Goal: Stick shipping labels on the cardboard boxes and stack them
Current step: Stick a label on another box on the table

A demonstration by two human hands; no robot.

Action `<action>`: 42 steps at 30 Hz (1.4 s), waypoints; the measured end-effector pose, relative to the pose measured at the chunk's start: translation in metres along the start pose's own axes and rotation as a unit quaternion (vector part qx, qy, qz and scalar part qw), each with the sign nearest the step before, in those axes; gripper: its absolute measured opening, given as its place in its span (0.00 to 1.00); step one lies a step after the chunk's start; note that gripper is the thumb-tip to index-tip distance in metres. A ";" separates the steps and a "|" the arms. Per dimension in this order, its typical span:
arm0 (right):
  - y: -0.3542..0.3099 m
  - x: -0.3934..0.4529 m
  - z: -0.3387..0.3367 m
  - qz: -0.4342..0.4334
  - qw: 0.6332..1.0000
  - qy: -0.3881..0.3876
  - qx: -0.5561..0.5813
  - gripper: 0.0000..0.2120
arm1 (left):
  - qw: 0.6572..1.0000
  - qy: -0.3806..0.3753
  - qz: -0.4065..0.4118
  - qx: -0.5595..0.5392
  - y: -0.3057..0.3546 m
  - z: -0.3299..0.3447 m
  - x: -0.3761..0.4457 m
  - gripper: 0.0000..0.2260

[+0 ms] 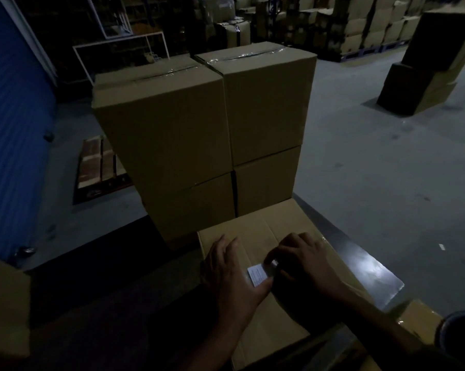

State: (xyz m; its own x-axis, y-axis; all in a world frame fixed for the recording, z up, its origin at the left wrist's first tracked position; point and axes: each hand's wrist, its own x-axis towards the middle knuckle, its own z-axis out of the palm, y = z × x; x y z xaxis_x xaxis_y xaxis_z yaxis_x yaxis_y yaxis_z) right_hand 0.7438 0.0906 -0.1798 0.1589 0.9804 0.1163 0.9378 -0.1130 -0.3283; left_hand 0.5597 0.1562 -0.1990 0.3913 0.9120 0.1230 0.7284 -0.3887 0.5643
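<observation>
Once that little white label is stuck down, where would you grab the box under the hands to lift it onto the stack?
Probably by its two opposite side walls, one hand from each side, low down. The box lies flat and wide with the label on top, so a top grip gives no purchase. The left hand and right hand already flank it.

The cardboard box (263, 231) under the hands is light brown, and the shipping label (256, 274) on it is white with small dark print, too small to read. The stacked boxes (199, 124) behind are the same plain brown, with shiny clear tape along their tops. The wall (14, 124) at the left is blue with thin vertical ribs. The floor (386, 167) is grey. The wooden pallet (97, 167) is reddish brown. The table (365, 266) looks black and glossy.
</observation>
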 end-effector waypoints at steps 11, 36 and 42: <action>-0.007 0.005 -0.001 -0.016 0.999 -0.004 0.037 0.16 | 0.999 0.038 0.005 -0.011 0.001 0.001 -0.003 0.49; -0.019 0.009 -0.006 -0.026 0.998 -0.035 0.047 0.22 | 0.999 0.033 -0.008 -0.025 0.004 -0.002 -0.003 0.47; -0.005 0.015 0.013 -0.015 0.998 -0.001 0.067 0.13 | 0.999 0.027 -0.009 -0.023 0.003 -0.002 -0.002 0.49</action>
State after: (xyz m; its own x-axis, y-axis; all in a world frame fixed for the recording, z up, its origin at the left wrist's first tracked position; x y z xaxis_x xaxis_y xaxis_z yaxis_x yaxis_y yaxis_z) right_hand 0.7380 0.1082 -0.1884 0.1308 0.9833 0.1266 0.8926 -0.0612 -0.4467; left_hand 0.5599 0.1535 -0.1966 0.3463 0.9250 0.1561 0.7083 -0.3670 0.6030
